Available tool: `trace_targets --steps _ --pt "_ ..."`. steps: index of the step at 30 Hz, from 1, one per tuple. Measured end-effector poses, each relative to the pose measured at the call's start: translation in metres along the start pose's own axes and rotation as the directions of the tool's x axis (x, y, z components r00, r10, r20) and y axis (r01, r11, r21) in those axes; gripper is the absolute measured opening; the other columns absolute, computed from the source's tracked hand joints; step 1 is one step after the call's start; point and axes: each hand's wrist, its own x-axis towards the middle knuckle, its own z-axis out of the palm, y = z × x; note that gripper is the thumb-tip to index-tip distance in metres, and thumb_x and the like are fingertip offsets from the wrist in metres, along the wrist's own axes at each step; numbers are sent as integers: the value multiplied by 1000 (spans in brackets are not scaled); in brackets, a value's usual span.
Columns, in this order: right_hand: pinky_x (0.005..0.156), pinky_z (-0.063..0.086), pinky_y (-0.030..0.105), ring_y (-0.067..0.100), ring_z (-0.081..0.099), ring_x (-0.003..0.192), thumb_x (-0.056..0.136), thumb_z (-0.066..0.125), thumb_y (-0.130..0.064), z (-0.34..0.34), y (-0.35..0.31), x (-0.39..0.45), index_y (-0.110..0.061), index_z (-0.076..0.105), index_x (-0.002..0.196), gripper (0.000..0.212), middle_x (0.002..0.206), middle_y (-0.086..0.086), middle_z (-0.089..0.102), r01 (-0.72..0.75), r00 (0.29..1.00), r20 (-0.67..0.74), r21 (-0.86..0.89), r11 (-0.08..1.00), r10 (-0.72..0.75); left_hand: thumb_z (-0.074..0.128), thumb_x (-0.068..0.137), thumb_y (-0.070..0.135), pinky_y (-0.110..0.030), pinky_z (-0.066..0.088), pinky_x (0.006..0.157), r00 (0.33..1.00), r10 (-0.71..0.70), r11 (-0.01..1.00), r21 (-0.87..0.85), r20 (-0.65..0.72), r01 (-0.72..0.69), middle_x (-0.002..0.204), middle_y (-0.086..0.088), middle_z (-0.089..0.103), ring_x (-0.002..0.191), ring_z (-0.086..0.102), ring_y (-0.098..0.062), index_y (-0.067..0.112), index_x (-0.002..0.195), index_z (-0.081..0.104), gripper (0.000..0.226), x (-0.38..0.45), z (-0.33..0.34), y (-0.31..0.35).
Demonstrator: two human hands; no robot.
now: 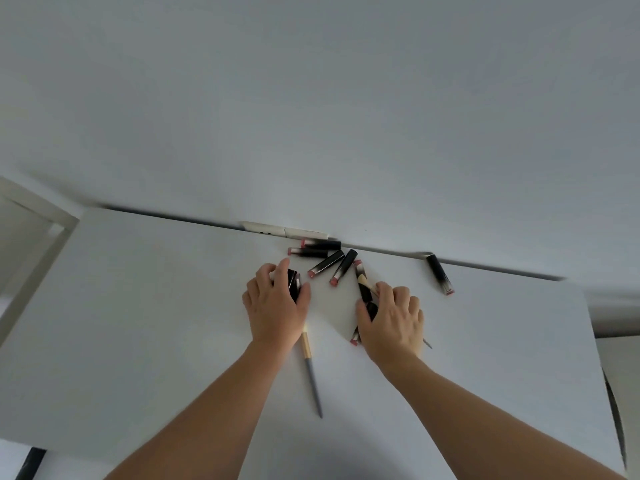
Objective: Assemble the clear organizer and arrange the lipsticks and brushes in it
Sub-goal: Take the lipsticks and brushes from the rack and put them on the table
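Several black lipsticks with pink ends (325, 264) lie scattered near the far edge of the white table (138, 306), and one lipstick (440, 274) lies apart to the right. My left hand (275, 306) curls over a black lipstick (293, 282). My right hand (393, 322) lies on top of other lipsticks (364, 289) and a brush with a pale tip (363, 280). A grey-handled brush with a gold ferrule (311, 370) lies between my forearms. No clear organizer is in view.
A white power strip (285, 231) lies along the table's far edge against the white wall. The table's right edge runs down near a dark cable (614, 410). A pale frame (34, 216) stands at the left.
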Motion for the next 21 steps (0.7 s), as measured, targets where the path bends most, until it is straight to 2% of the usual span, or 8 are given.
trace_targets --steps 5,10,14,21 --pt "96 35 38 25 42 107 95 41 -58 2 5 1 -27 43 138 54 124 0 47 -18 1000 -13 -6 1000 18 62 90 48 -48 31 108 998 -32 999 14 54 31 142 -10 46 129 43 -35 17 147 44 67 -2 0 3" --pt "95 34 39 25 42 109 94 38 -58 -1 7 2 -25 44 137 54 125 0 48 -47 998 -29 32 998 48 56 91 55 -47 28 112 995 -50 997 57 90 45 149 -8 39 137 36 -33 15 154 33 78 -6 1 7" --pt "97 33 39 26 41 112 94 35 -56 -6 7 2 -25 45 137 54 127 -1 48 -67 998 -9 63 996 68 56 92 55 -47 29 112 994 -58 996 67 93 52 148 -9 41 136 37 -33 15 155 32 78 -6 0 8" --pt "101 34 40 26 40 124 100 39 -51 -22 7 6 -22 47 139 50 138 2 48 -149 988 54 173 974 142 52 95 52 -49 39 105 996 -43 998 54 84 38 143 -12 47 127 48 -35 13 151 35 71 -3 -8 6"
